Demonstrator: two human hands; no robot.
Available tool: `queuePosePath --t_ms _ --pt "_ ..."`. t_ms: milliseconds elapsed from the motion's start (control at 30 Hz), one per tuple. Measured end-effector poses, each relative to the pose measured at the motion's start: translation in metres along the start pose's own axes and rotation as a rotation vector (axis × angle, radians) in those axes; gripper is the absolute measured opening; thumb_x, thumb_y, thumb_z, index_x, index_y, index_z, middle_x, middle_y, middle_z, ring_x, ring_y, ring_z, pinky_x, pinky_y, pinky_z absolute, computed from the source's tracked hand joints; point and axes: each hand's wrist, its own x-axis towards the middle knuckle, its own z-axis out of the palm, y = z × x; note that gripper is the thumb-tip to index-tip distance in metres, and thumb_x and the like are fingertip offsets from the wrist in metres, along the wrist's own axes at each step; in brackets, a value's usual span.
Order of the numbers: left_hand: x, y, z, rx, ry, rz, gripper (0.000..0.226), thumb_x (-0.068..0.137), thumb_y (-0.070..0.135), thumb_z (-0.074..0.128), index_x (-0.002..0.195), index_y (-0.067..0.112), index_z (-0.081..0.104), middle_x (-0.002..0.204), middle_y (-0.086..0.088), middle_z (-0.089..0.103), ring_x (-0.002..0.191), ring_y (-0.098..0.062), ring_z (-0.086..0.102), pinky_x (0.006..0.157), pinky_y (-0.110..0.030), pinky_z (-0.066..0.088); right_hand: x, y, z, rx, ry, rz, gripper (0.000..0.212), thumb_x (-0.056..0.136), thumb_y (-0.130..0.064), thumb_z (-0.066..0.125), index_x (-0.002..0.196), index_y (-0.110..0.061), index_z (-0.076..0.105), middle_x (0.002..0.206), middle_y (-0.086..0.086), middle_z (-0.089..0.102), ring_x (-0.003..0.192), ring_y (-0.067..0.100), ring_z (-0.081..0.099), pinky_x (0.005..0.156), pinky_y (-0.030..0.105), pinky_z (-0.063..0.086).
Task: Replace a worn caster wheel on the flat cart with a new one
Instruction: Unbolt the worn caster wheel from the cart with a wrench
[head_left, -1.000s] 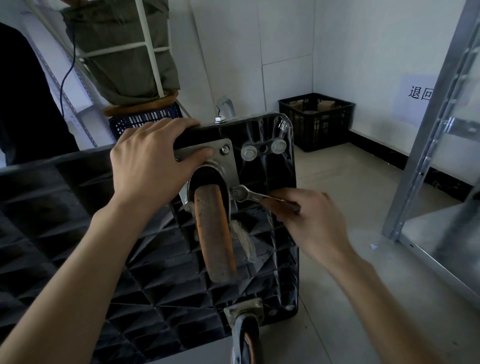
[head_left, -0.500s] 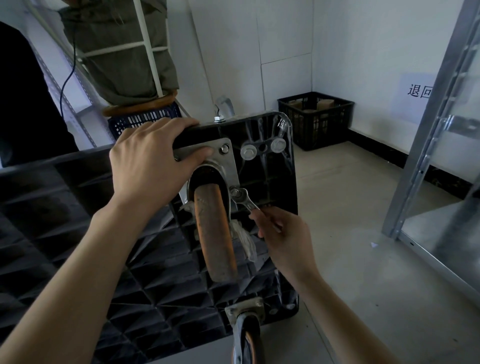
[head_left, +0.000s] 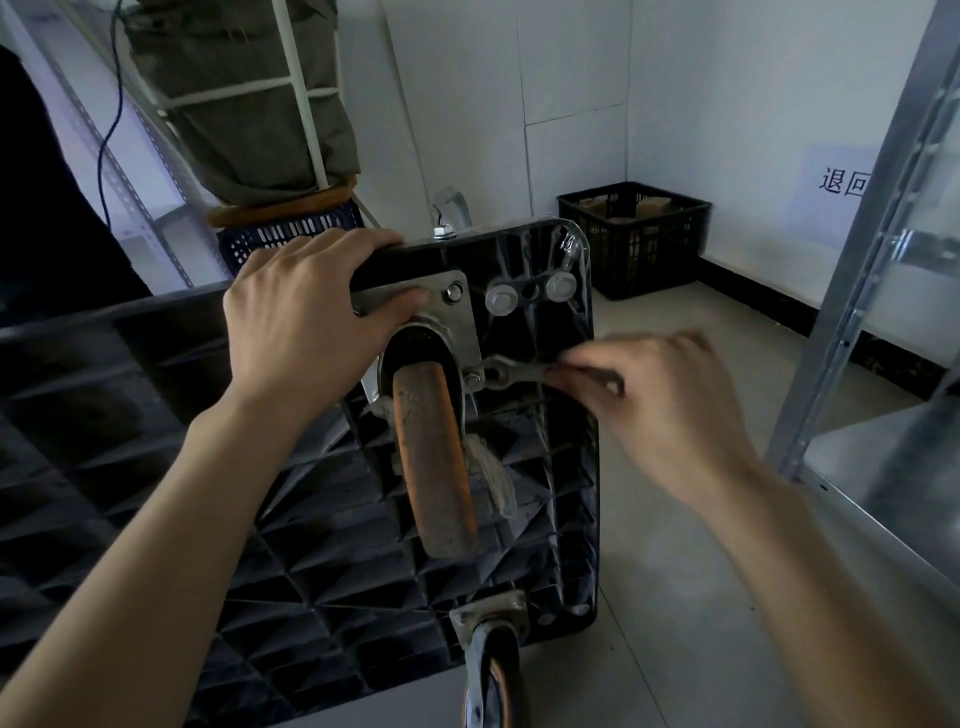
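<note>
Black ribbed plastic flat cart (head_left: 156, 493) tipped, underside exposed. Left hand (head_left: 306, 322) clamps edge, steadying. Right hand (head_left: 660, 400) pinches steel spanner (head_left: 519, 373) on bolt beside worn orange caster wheel (head_left: 434, 457).

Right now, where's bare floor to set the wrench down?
Free: the tiled floor right of the cart, between it and the metal shelving, up to the black crate. Crowded: around the worn caster, where the right hand works the wrench.
</note>
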Motion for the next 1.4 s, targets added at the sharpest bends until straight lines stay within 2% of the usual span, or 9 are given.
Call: queuePosePath --t_ms 300,633,767,867,933,1033,1133,1300,1400 --pt "0.0 0.0 0.001 -0.005 -0.001 -0.004 0.052 0.088 0.061 0.065 0.132 0.035 0.063 0.126 0.006 0.069 0.118 -0.027 0.058 0.097 -0.04 0.04 -0.021 0.004 0.063 0.183 0.036 0.138 0.025 0.099 -0.053 0.057 0.106 -0.039 0.076 0.095 -0.021 0.075 0.083 0.006 0.069 0.087 0.04 0.048" --pt "0.0 -0.002 0.002 0.0 0.009 0.0 0.052 0.088 0.062 0.064 0.132 0.036 0.063 0.127 0.007 0.068 0.118 -0.026 0.057 0.097 -0.04 0.04 -0.041 -0.007 0.094 0.522 0.142 0.349 0.019 0.099 -0.042 0.062 0.088 -0.035 0.076 0.068 -0.014 0.069 0.061 0.005 0.065 0.051 0.029 0.047" --pt "0.0 -0.002 0.002 -0.001 0.011 0.004 0.051 0.088 0.062 0.065 0.131 0.035 0.063 0.125 0.006 0.069 0.116 -0.027 0.059 0.096 -0.04 0.041 -0.044 -0.02 0.096 0.6 0.061 0.475 0.023 0.098 -0.041 0.063 0.084 -0.031 0.077 0.065 -0.01 0.067 0.06 0.006 0.064 0.052 0.024 0.044" --pt "0.0 -0.001 0.001 -0.002 0.006 0.006 0.052 0.088 0.062 0.065 0.132 0.035 0.063 0.125 0.006 0.069 0.117 -0.027 0.059 0.096 -0.041 0.041 -0.034 -0.015 0.067 0.305 -0.009 0.313 0.027 0.1 -0.05 0.054 0.099 -0.034 0.076 0.069 -0.016 0.068 0.051 0.004 0.058 0.055 0.021 0.039" --pt "0.0 -0.002 0.002 -0.002 0.011 0.011 0.052 0.088 0.061 0.065 0.132 0.034 0.063 0.125 0.006 0.069 0.116 -0.027 0.059 0.096 -0.041 0.041 -0.016 -0.014 0.035 -0.062 0.021 0.125 0.023 0.099 -0.05 0.058 0.104 -0.037 0.076 0.08 -0.013 0.072 0.063 0.009 0.062 0.074 0.028 0.035" --pt "0.0 -0.002 0.003 0.0 0.013 0.015 0.052 0.088 0.062 0.065 0.133 0.035 0.063 0.125 0.007 0.069 0.116 -0.026 0.059 0.096 -0.04 0.041 0.015 -0.022 -0.003 -0.36 0.099 -0.123 0.011 0.095 -0.042 0.069 0.097 -0.037 0.078 0.075 -0.011 0.071 0.073 0.016 0.062 0.076 0.031 0.016" --pt "0.0 -0.003 0.003 0.002 0.005 0.014 0.052 0.088 0.063 0.064 0.132 0.035 0.062 0.125 0.007 0.069 0.116 -0.026 0.059 0.096 -0.041 0.041 0.025 -0.018 -0.013 -0.287 0.069 -0.16 0.018 0.093 -0.05 0.066 0.097 -0.038 0.078 0.079 -0.014 0.073 0.077 0.013 0.063 0.076 0.029 0.016" --pt "0.0 -0.003 0.002 -0.003 0.005 0.013 0.052 0.088 0.062 0.064 0.132 0.035 0.062 0.124 0.006 0.069 0.116 -0.026 0.06 0.097 -0.041 0.041 0.004 -0.003 -0.006 -0.018 0.006 0.005 0.026 0.092 -0.055 0.057 0.1 -0.039 0.077 0.081 -0.017 0.075 0.074 0.008 0.067 0.084 0.035 0.035" --pt "0.0 -0.003 0.002 -0.004 0.005 0.012 0.051 0.088 0.062 0.065 0.132 0.035 0.063 0.125 0.007 0.069 0.116 -0.026 0.06 0.097 -0.041 0.041 -0.004 0.0 0.012 0.107 -0.009 0.063 0.02 0.094 -0.052 0.063 0.099 -0.039 0.077 0.072 -0.025 0.066 0.066 0.001 0.061 0.071 0.032 0.036"
